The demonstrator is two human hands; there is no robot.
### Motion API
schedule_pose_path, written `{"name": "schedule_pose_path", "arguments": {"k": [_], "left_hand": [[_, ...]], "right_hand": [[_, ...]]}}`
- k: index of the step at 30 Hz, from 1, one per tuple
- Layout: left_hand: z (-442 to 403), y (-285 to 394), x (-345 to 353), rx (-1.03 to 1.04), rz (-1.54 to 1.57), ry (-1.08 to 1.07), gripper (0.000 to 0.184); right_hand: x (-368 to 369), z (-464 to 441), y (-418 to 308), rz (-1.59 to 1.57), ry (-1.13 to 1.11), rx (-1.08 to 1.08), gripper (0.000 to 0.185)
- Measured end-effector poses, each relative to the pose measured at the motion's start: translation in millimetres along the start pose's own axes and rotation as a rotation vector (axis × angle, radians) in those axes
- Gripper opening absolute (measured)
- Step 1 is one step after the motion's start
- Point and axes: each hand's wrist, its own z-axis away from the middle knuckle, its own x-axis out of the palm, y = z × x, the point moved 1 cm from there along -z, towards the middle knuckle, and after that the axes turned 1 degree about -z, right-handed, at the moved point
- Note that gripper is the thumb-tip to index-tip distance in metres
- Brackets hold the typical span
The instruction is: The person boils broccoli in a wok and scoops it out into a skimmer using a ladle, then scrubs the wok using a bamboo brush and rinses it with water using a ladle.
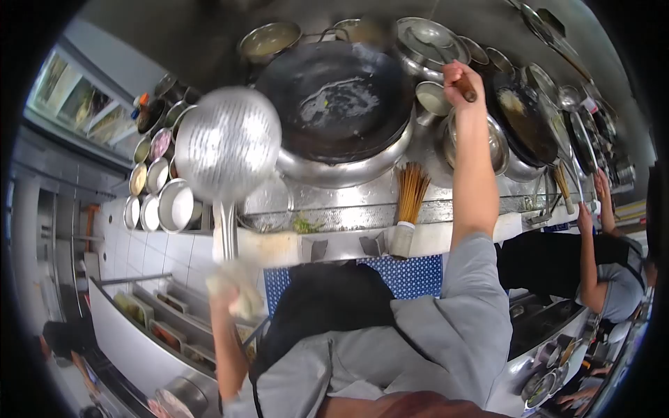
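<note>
Since both hands are loaded up, I'd worry about the grips first. The left hand (223,298) looks wrapped round the handle of a strainer (228,143), with a pale cloth (245,296) bunched there too; it's blurry, so no idea how tight the hold is. If that cloth slips, my bet is the big perforated scoop twists, being so wide at the far end. The right hand (458,82) is clenched on a wooden-handled ladle (467,89), arm stretched forward, its far end at a metal bowl (411,59). Can't tell if it's carrying anything, but a long reach like that could mean a wobbly wrist and a spill.

Between the hands and ahead sits a big wok (334,129) with a wet patch in it. If it's hot, a low forearm could get burned. Just left of the right forearm, a bamboo brush (410,198) stands at the counter's front edge, so a dropped elbow might knock it off. Forward and left of the left hand there are small metal pots (174,207) that a sideways swing of the strainer could clip. Well right of the right hand, a co-worker's hands (584,212) are busy near a second wok (516,143); bump risk if anyone pulls back carelessly.
</note>
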Motion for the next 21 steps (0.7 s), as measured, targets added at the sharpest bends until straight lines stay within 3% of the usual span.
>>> {"name": "schedule_pose_path", "arguments": {"k": [1, 2, 5, 8, 10, 11, 15, 17, 19, 21], "left_hand": [[-17, 31, 37, 0.021, 0.022, -0.214, 0.076], [-43, 48, 64, -0.016, 0.04, -0.139, 0.074], [-65, 135, 200, 0.127, 0.079, -0.385, 0.051], [-117, 154, 281, 0.087, -0.135, -0.476, 0.035], [-127, 169, 317, -0.032, -0.191, -0.555, 0.025], [-133, 169, 330, -0.03, -0.124, -0.574, 0.03], [-140, 176, 349, -0.358, 0.053, -0.638, 0.04], [-139, 178, 344, -0.471, 0.101, -0.726, 0.041], [-132, 177, 337, -0.303, -0.111, -0.727, 0.036], [-121, 173, 323, -0.13, -0.31, -0.706, 0.032]], "right_hand": [[6, 11, 8, -0.012, -0.034, 0.014, 0.016], [5, 15, 11, -0.022, -0.056, 0.038, 0.016], [40, 71, 62, -0.151, 0.04, 0.131, 0.007], [53, 130, 114, -0.208, 0.064, 0.12, 0.029], [48, 162, 143, -0.2, 0.07, 0.145, 0.031], [52, 181, 158, -0.187, 0.086, 0.164, 0.03], [38, 220, 183, 0.2, 0.204, 0.225, 0.016], [41, 229, 188, 0.639, 0.296, 0.131, 0.007], [50, 232, 189, 1.032, 0.354, 0.101, 0.015], [28, 216, 180, 1.285, 0.352, -0.064, 0.021]]}}
